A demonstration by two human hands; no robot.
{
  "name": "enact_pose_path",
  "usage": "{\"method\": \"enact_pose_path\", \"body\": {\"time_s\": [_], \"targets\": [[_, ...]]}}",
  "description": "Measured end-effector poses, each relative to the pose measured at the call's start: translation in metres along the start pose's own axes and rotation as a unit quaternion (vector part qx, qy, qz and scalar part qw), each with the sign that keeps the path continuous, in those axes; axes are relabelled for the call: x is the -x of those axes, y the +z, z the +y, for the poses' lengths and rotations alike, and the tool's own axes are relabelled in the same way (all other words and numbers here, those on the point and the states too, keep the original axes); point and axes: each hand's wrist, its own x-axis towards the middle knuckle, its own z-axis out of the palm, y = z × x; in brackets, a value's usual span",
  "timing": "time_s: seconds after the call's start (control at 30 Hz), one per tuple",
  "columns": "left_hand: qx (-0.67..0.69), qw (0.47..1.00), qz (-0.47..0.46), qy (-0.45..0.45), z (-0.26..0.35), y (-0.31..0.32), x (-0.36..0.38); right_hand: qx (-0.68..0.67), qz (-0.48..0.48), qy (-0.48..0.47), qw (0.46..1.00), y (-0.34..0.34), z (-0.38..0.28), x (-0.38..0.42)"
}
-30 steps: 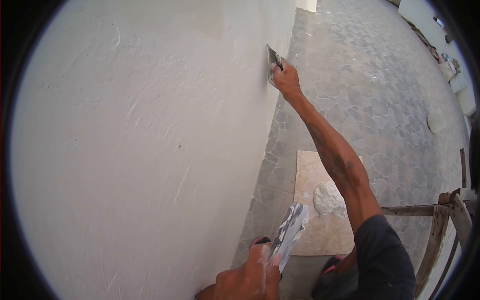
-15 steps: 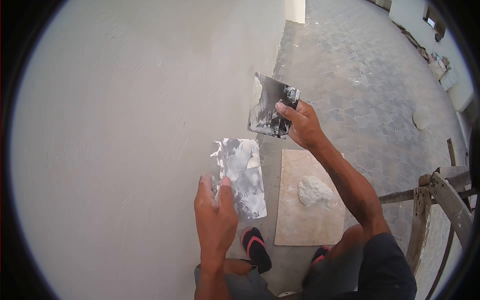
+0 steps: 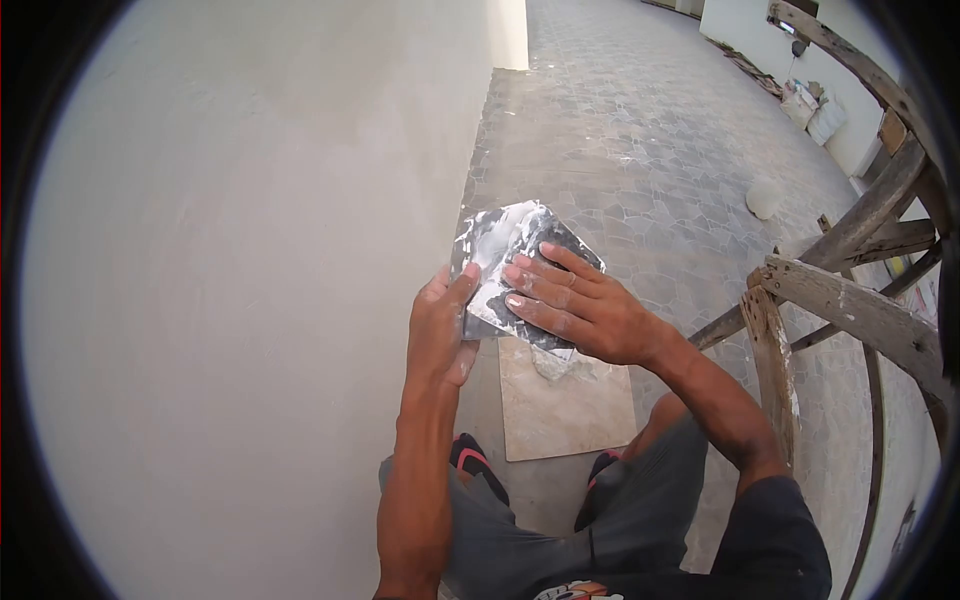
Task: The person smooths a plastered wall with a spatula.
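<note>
My left hand [image 3: 441,318] grips a flat plate [image 3: 487,236] smeared with white paste, its thumb on top and its fingers underneath. A second dark flat plate [image 3: 568,238], also streaked with white, overlaps the first one. My right hand [image 3: 575,300] lies over this second plate, fingers stretched across its face; its thumb is hidden. White paste shows thickly between and along the two plates. Below them, a beige board [image 3: 560,425] rests on the ground, with a lump of white paste [image 3: 552,364] partly hidden behind the plates.
A smooth grey wall [image 3: 250,300] fills the left side. Weathered wooden poles [image 3: 860,310] stand close at the right. Stone paving [image 3: 640,150] stretches ahead, with a pale round object [image 3: 763,198] on it and bags [image 3: 815,112] by the far wall.
The two plates, apart before, now overlap. My left hand has risen with its plate, and my right hand has come down and spread over the other. The view has shifted, showing more wooden poles.
</note>
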Motion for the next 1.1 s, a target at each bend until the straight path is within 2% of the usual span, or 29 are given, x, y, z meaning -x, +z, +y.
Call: {"method": "enact_pose_path", "body": {"time_s": [0.3,0.47,0.57,0.6,0.63,0.67,0.7,0.77,0.83,1.1], "targets": [[-0.085,0.995,-0.047,0.026,-0.025,0.018,0.002,0.092,-0.038,0.044,0.994,-0.031,0.004,0.052],[-0.086,0.994,-0.068,0.017,-0.025,0.027,0.006,0.149,-0.087,0.109,0.979,-0.052,0.021,0.078],[-0.050,0.995,-0.075,0.031,-0.016,0.038,0.005,0.111,-0.089,0.207,0.968,-0.061,0.035,0.100],[-0.055,0.995,-0.070,0.047,-0.016,0.042,0.005,0.081,-0.036,0.257,0.962,-0.061,0.033,0.108],[-0.059,0.994,-0.062,0.062,-0.018,0.043,0.005,-0.011,-0.032,0.382,0.923,-0.071,0.028,0.101],[-0.072,0.994,-0.055,0.059,-0.020,0.041,0.002,-0.106,-0.027,0.499,0.860,-0.085,0.021,0.095],[-0.086,0.994,-0.049,0.054,-0.022,0.036,-0.002,-0.199,-0.021,0.603,0.772,-0.092,0.016,0.094],[-0.102,0.993,-0.034,0.037,-0.028,0.033,-0.005,-0.376,0.117,0.566,0.724,-0.089,0.017,0.103],[-0.114,0.993,-0.018,0.012,-0.031,0.033,-0.001,-0.513,0.231,0.504,0.655,-0.079,0.011,0.104],[-0.142,0.982,-0.019,-0.126,-0.066,0.026,0.001,-0.487,0.201,0.560,0.639,-0.061,0.007,0.118]]}}
